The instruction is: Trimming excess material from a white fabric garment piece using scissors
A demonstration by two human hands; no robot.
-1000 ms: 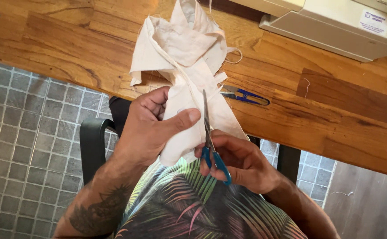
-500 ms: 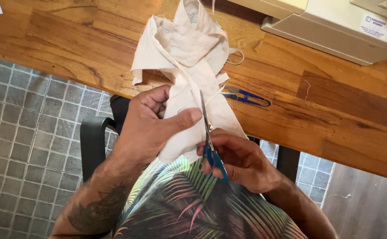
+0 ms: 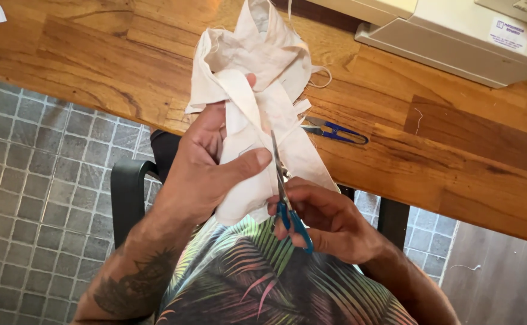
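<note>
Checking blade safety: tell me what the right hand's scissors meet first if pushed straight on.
Probably the cream cloth that the left hand grips; the right hand points the scissors up along it.

I see matt cream woven cloth (image 3: 257,90), frayed at its edges, scissors (image 3: 284,192) with shiny metal blades and glossy blue plastic handles, on a varnished, grainy wooden table (image 3: 95,66).

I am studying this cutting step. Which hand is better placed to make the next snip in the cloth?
Right. The right hand already holds the blue-handled scissors against the cream cloth, which the left hand pinches.
</note>
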